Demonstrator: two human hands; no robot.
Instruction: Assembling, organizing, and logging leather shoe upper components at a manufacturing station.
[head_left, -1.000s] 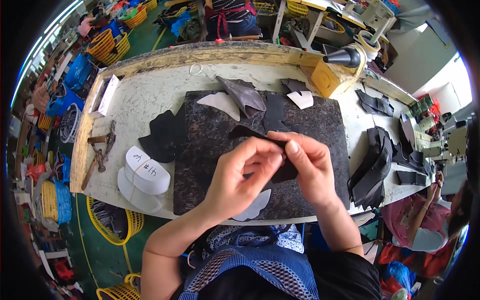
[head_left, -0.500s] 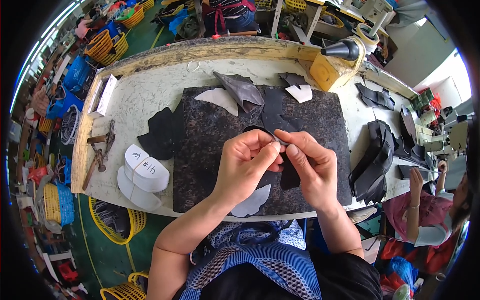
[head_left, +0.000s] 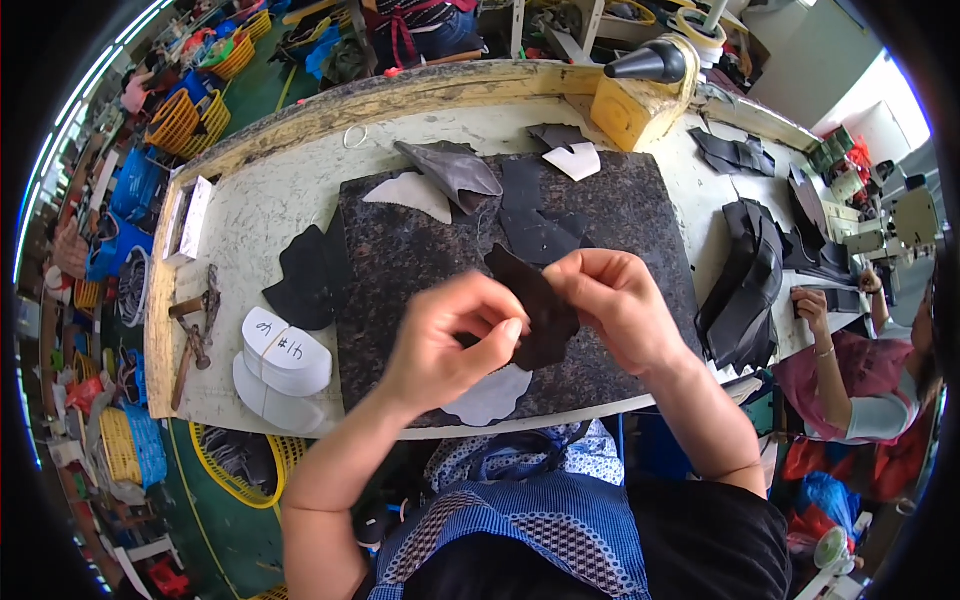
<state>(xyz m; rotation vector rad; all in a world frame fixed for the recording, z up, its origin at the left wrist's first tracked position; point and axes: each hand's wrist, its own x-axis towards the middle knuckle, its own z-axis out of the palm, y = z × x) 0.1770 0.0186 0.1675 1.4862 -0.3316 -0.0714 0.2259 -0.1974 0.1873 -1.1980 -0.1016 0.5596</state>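
A dark brown-black leather piece (head_left: 540, 310) with a wavy edge is held up over the dark mottled work board (head_left: 400, 250). My right hand (head_left: 622, 308) pinches its upper right edge between thumb and fingers. Curled and slightly blurred, my left hand (head_left: 455, 345) has its thumb and fingertips at the piece's left edge; what they close on, if anything, is hidden. Below the hands lies a pale grey scalloped piece (head_left: 490, 398). Farther up the board are flat black pieces (head_left: 540, 225), a folded dark grey leather piece (head_left: 455, 172) and a white zigzag-edged piece (head_left: 412, 195).
Left of the board lie a black cut piece (head_left: 305, 280), a banded stack of white templates (head_left: 285, 350) and a hammer (head_left: 208, 310). Black leather parts (head_left: 742, 285) are piled at right. A yellow block (head_left: 640, 110) with a dark cone stands behind. A co-worker (head_left: 850, 385) sits at right.
My hands have moved apart, the left one shifting left and toward me. The leather piece, folded small between my fingers before, now hangs spread out from my right hand.
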